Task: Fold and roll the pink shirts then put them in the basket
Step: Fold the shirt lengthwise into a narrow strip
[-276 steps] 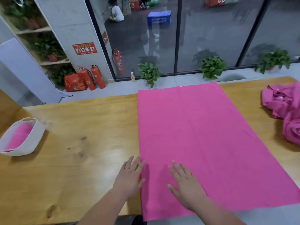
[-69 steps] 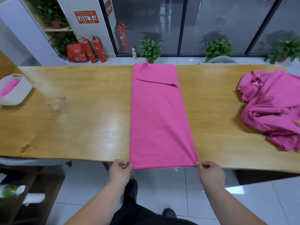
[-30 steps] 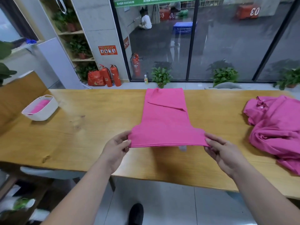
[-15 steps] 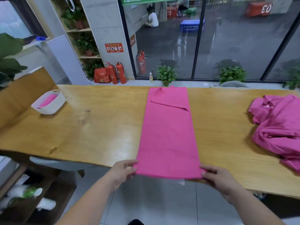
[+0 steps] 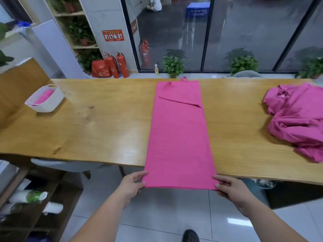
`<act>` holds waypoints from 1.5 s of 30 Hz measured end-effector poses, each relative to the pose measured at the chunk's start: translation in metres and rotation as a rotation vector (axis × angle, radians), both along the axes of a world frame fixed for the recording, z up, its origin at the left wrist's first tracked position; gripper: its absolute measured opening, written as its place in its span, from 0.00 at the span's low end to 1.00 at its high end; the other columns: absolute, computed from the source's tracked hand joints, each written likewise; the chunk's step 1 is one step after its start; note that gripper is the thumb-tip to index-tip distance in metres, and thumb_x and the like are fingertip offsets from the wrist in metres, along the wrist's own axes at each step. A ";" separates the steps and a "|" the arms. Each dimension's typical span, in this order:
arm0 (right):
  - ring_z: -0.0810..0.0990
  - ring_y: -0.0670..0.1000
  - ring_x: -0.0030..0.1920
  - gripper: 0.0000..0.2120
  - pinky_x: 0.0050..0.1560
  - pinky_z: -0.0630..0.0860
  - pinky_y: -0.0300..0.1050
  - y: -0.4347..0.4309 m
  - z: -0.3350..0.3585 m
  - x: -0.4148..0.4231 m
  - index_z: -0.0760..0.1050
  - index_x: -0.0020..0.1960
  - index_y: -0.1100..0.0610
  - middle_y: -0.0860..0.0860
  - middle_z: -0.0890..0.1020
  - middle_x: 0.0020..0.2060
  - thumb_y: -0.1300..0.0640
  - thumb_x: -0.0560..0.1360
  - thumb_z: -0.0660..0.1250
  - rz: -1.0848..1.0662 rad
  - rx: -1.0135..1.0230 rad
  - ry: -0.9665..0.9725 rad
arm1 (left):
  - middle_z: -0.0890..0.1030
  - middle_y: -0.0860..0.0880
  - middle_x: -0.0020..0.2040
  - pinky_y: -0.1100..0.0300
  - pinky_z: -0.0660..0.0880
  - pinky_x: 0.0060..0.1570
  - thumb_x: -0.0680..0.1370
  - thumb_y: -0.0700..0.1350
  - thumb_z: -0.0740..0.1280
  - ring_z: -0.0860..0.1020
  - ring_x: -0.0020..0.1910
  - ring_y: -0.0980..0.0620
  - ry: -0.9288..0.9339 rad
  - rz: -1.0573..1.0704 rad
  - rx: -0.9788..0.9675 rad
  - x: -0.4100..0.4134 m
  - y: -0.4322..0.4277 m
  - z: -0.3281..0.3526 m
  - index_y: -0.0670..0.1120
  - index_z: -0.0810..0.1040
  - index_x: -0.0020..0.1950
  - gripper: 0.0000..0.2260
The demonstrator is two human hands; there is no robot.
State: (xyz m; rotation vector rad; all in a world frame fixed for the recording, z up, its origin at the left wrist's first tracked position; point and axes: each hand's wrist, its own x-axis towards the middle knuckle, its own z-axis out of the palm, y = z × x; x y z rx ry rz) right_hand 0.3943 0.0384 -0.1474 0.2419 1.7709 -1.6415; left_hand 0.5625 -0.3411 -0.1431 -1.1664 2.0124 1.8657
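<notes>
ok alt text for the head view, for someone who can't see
The left hand and right hand pinch the near corners of a pink shirt folded into a long strip on a wooden table. A white basket holding a pink roll sits far left; unfolded pink shirts lie heaped at right.

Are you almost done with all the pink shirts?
Not yet. Done: one pink roll sits in the white basket. In hand: one shirt lies on the table folded into a long strip, and the left hand and right hand pinch its near corners. Left: roll it, put it in the basket, then do the crumpled pile on the right.
</notes>
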 end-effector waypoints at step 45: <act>0.72 0.58 0.68 0.33 0.66 0.72 0.57 -0.105 0.003 -0.067 0.69 0.76 0.49 0.53 0.75 0.68 0.31 0.83 0.46 1.076 0.982 1.051 | 0.80 0.48 0.61 0.48 0.70 0.64 0.84 0.62 0.55 0.76 0.61 0.44 -0.222 -0.922 -1.273 -0.127 0.010 0.008 0.50 0.69 0.75 0.24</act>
